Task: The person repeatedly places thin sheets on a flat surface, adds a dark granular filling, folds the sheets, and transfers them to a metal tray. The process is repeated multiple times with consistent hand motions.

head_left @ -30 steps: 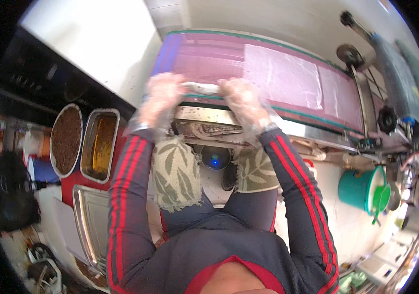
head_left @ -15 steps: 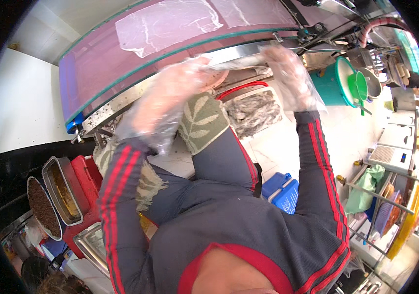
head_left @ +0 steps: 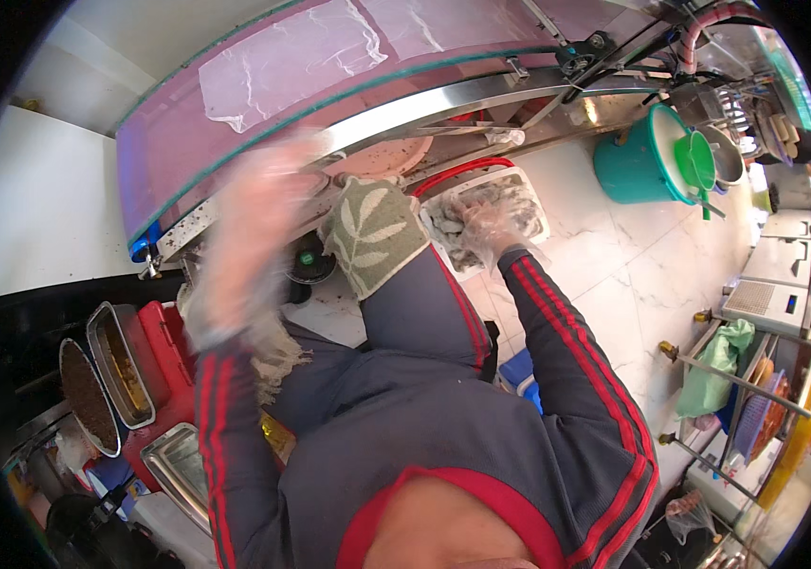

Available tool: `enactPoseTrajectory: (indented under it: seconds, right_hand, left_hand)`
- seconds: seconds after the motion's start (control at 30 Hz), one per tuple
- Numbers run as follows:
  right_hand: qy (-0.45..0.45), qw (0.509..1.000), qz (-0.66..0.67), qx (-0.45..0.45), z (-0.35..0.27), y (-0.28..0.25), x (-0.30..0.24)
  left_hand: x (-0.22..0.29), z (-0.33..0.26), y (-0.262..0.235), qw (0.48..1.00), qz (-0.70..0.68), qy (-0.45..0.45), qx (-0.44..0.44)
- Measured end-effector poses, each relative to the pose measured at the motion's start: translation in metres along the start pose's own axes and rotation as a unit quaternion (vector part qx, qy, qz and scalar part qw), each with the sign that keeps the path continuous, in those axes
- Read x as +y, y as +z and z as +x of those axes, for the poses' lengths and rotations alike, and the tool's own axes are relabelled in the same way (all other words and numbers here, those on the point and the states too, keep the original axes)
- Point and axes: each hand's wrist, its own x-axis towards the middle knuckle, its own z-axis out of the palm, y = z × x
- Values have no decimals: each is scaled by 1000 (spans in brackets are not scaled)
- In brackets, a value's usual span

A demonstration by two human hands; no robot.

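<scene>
Clear-plastic-gloved, the right hand [head_left: 492, 230] is now lowered among grey pieces [head_left: 510, 193] in the white tub [head_left: 539, 211], upper centre; work shifts off the pink table [head_left: 170, 142]. Left hand [head_left: 255, 220] blurred, left of centre. Fingers: grip indeterminable.

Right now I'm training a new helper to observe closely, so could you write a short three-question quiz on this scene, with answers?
1. Which hand reaches into the white tub?
2. What colour is the bucket on the tiled floor?
a) red
b) teal
c) yellow
3. True or false: both hands are inside the white tub.

Key:
1. The right hand, in a clear plastic glove.
2. b) teal.
3. False: the left hand, blurred, is well apart from the tub, to its left in the picture.
</scene>
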Motion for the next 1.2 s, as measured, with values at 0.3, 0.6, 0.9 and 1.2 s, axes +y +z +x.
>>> enactPoseTrajectory:
  seconds: [0.3, 0.6, 0.9, 1.2]
  right_hand:
    - [-5, 1000, -17, 13, -9, -13, -34]
    - [18, 1000, -12, -15, -9, -35, -33]
    - [-17, 996, 83, 20, 41, 17, -19]
    - [-42, 985, 169, -14, 52, 40, -10]
  left_hand:
    - [-228, -351, -367, 704, 472, -479, 228]
    - [-306, -414, -386, 809, 369, -450, 84]
    - [-307, -458, -380, 808, 376, -419, 176]
    - [-109, -195, -315, 867, 78, -264, 415]
